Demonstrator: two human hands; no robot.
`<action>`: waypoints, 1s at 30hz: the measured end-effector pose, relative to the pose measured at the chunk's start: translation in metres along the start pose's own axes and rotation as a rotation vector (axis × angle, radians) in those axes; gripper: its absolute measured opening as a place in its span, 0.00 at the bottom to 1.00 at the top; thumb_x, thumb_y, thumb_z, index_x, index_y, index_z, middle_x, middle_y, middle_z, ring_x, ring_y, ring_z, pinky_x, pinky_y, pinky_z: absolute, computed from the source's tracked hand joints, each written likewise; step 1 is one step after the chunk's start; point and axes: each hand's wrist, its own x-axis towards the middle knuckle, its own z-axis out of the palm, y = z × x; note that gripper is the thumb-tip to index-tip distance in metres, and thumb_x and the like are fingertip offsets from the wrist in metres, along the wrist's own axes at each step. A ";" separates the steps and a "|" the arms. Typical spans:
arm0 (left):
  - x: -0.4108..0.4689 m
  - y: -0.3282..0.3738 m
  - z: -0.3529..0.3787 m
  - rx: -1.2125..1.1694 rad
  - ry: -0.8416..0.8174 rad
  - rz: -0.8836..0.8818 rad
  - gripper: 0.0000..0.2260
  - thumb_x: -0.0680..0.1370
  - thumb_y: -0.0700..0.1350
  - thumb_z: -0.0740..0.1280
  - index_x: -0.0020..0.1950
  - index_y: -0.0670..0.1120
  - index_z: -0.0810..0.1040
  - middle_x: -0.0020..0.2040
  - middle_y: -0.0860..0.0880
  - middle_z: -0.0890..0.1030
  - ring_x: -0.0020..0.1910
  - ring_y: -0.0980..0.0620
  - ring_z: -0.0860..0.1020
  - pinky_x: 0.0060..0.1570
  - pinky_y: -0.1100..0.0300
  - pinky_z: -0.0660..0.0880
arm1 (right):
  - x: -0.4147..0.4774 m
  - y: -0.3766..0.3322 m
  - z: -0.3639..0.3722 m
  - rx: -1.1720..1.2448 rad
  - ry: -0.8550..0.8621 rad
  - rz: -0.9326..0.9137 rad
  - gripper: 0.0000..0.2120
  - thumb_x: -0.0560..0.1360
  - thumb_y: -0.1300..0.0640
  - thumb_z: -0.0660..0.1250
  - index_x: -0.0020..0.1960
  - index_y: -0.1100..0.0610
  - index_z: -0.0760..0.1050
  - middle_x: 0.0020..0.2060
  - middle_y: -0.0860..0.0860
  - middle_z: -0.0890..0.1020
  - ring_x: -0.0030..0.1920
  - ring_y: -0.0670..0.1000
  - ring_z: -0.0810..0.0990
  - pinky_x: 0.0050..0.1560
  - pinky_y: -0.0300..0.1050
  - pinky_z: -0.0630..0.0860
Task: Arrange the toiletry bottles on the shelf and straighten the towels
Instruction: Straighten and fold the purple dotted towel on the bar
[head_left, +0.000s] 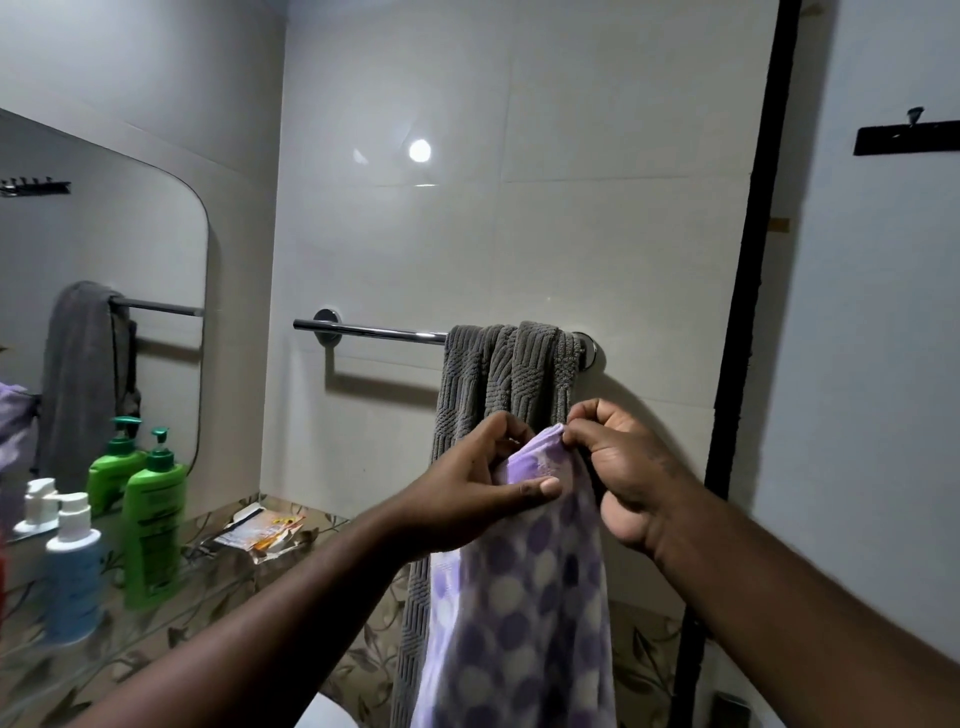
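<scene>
Purple towel (524, 597) with dots hung down from both hands. The left hand (467, 493) had its fingers curled round the top edge, with the thumb pressed on the front of the cloth. The right hand (623, 467) pinched the same top edge just beside it, fingers bent tight. The hands were close together, so the top of the towel was bunched up and narrow.

It looked soft, floppy and light. It would bend any way and would not break, but it could slip out of a loose pinch. I think the best places to hold it were the two top corners, far apart, so it could open out flat.

Right behind the hands a gray towel (511, 369) hung on the rail (374, 331), squashed up at the right end. It looked thicker and a bit heavier. It would likely slide along the smooth rail if pulled by its edges.

Off to the left, a green bottle (153, 525) and a blue bottle (72, 577) stood on the shelf (171, 613) by the mirror (104, 234). A crumpled packet (265, 530) lay near the wall.
</scene>
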 end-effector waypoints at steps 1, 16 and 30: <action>-0.001 0.002 -0.002 0.031 -0.015 0.008 0.17 0.76 0.41 0.76 0.56 0.35 0.72 0.47 0.45 0.78 0.46 0.52 0.75 0.46 0.54 0.74 | 0.002 -0.003 0.000 -0.011 0.007 -0.012 0.16 0.75 0.71 0.59 0.37 0.52 0.71 0.29 0.50 0.73 0.29 0.48 0.70 0.27 0.39 0.67; -0.027 0.001 -0.030 0.353 -0.148 0.034 0.35 0.70 0.49 0.81 0.68 0.60 0.63 0.64 0.51 0.72 0.41 0.56 0.78 0.39 0.58 0.77 | 0.025 -0.028 -0.012 0.062 0.138 -0.155 0.15 0.77 0.70 0.59 0.38 0.53 0.72 0.35 0.54 0.75 0.36 0.52 0.72 0.38 0.46 0.72; -0.070 -0.046 -0.051 0.221 -0.206 -0.172 0.12 0.73 0.48 0.79 0.55 0.50 0.85 0.54 0.50 0.86 0.54 0.52 0.84 0.54 0.49 0.82 | 0.055 -0.039 -0.043 0.009 0.477 -0.264 0.15 0.75 0.70 0.60 0.38 0.52 0.73 0.34 0.50 0.75 0.33 0.48 0.72 0.35 0.41 0.72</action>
